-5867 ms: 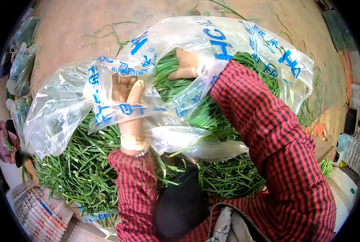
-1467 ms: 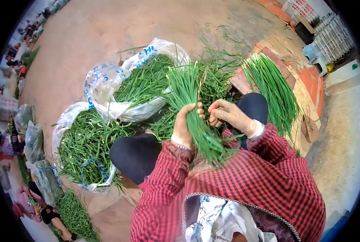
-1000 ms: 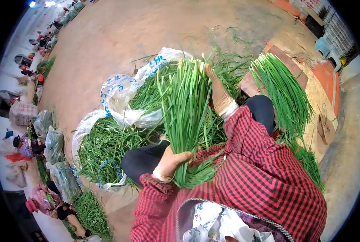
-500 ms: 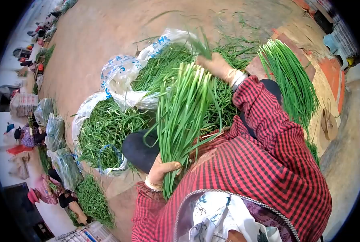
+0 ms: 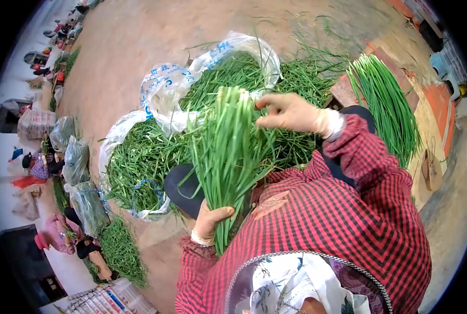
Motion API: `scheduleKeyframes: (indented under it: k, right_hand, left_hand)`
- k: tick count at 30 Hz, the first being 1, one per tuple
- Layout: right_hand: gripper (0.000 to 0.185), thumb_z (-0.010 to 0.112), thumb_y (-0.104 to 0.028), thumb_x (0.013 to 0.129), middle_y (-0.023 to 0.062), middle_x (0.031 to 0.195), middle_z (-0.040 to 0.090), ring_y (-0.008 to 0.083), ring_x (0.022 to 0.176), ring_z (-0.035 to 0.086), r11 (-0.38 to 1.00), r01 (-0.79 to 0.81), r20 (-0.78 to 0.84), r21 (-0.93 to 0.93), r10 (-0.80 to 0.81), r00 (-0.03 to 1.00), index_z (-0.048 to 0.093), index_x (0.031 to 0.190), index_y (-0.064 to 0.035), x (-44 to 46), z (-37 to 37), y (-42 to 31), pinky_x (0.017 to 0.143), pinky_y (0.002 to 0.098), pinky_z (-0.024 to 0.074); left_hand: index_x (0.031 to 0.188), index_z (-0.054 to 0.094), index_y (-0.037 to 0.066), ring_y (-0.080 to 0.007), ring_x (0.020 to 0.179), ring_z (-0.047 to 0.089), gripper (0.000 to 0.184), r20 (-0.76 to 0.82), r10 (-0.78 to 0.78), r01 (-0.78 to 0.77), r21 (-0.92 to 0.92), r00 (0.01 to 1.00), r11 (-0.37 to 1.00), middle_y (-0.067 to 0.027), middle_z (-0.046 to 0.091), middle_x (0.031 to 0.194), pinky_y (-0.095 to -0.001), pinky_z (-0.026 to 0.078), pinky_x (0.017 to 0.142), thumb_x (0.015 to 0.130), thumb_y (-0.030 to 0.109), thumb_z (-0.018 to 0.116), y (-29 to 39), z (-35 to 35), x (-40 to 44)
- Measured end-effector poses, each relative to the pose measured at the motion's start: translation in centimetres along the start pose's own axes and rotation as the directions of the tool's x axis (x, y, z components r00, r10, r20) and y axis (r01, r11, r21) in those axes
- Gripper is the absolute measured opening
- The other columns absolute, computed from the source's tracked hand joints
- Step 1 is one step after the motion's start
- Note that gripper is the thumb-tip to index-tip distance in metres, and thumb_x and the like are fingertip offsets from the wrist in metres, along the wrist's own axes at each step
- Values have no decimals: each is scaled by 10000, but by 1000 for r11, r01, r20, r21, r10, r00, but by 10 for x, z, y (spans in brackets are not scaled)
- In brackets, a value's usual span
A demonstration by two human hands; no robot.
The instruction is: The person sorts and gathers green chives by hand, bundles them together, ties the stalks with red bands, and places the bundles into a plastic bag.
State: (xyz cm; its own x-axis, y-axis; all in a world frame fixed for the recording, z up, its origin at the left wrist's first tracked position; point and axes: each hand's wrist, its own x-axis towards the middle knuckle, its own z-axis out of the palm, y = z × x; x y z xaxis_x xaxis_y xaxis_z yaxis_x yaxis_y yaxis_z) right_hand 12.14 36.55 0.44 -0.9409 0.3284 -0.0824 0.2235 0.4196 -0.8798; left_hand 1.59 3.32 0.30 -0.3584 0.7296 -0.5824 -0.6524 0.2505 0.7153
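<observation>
My gloved left hand [image 5: 209, 219] is wrapped round the leafy lower end of a bunch of garlic chives [image 5: 224, 152]. The bunch stands tilted up in front of me, its pale cut stems at the top. Beside those stems, on the right, hovers my gloved right hand [image 5: 295, 113], thumb and fingers apart and nothing visible between them. Behind the bunch, an open white plastic bag [image 5: 162, 86] with blue print holds loose green leaves. A second heap of leaves [image 5: 144, 162] fills the bag to the left of my knee.
A neat bundle of chives [image 5: 382, 99] lies on a board to my right, near a tan sandal [image 5: 431, 170]. Loose leaves [image 5: 312, 70] are scattered on the floor ahead. At left are filled plastic bags [image 5: 87, 204], a leaf pile [image 5: 121, 251] and other people, one in a checked top [image 5: 62, 233].
My right hand has come back from beyond the stem ends, and the blurred leaves at its fingers are gone from it. My left hand still grips the bunch.
</observation>
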Motion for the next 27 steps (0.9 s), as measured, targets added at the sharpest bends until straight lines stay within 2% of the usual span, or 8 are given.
scheduleKeyframes:
  k: [6, 8, 9, 11, 14, 15, 21, 27]
  right_hand:
    - [249, 567, -278, 948, 20, 699, 595, 101, 576, 539, 979, 46, -167, 200, -12, 986, 649, 1012, -52, 15, 11, 21, 557, 281, 475]
    - [246, 538, -260, 980, -12, 844, 654, 38, 536, 536, 888, -132, -254, 441, 264, 930, 635, 1097, -67, 22, -20, 40, 452, 201, 450]
    - [276, 549, -287, 967, -6, 841, 647, 64, 591, 572, 925, -249, -258, 286, 325, 910, 624, 1141, -86, 26, -38, 58, 514, 225, 492]
    - [340, 617, -302, 920, -2, 823, 640, 91, 679, 610, 840, -175, -324, -513, -1, 946, 602, 1204, -117, 19, -48, 81, 600, 254, 517]
    - [430, 690, -316, 861, 24, 819, 646, 142, 735, 638, 962, 10, -318, -273, -100, 943, 587, 1234, -129, 7, -28, 8, 664, 275, 519]
    - [544, 656, -384, 850, 70, 823, 684, 247, 764, 669, 954, 49, -230, -297, -121, 966, 528, 1311, -125, 7, -23, -12, 689, 343, 517]
    - [234, 600, -290, 901, 82, 771, 656, 299, 673, 652, 692, 402, -17, -599, -513, 858, 608, 1051, -110, 22, 0, -1, 610, 369, 519]
    - [278, 587, -334, 908, 135, 875, 660, 308, 835, 651, 792, -170, -274, -587, 3, 962, 648, 1091, -134, 18, -48, 35, 750, 390, 520]
  left_hand:
    - [1141, 568, 5, -138, 683, 605, 408, -108, 91, -86, 55, 990, 995, -68, 654, 895, -256, 493, 602, 752, -63, 670, -4, 0, -13]
    - [1158, 553, -18, -123, 663, 598, 398, -84, 142, -134, 100, 986, 986, -63, 652, 852, -254, 493, 603, 774, -89, 631, -5, -13, -18]
    - [1158, 553, -18, -123, 663, 598, 398, -87, 144, -135, 98, 986, 986, -63, 652, 852, -254, 493, 603, 774, -89, 631, -5, -13, -20]
    - [1159, 554, -19, -124, 665, 600, 390, -179, 179, -144, 194, 967, 970, -71, 658, 859, -256, 495, 616, 783, -84, 635, -4, -12, -23]
    - [1174, 551, -7, -129, 711, 605, 414, -156, 174, -141, 201, 972, 969, -65, 659, 927, -261, 496, 635, 777, -92, 633, -9, -14, -17]
    - [1177, 551, 4, -138, 724, 601, 430, -154, 183, -153, 187, 971, 970, -62, 655, 952, -267, 495, 633, 767, -108, 618, -10, -11, -14]
    - [1186, 547, 24, -135, 733, 605, 442, -166, 135, -94, 232, 977, 968, -52, 654, 951, -272, 497, 638, 770, -103, 627, -10, -4, -19]
    - [1142, 581, 27, -123, 689, 589, 404, -206, 122, -79, 202, 971, 976, -41, 657, 932, -258, 469, 600, 764, -103, 635, -12, -11, -32]
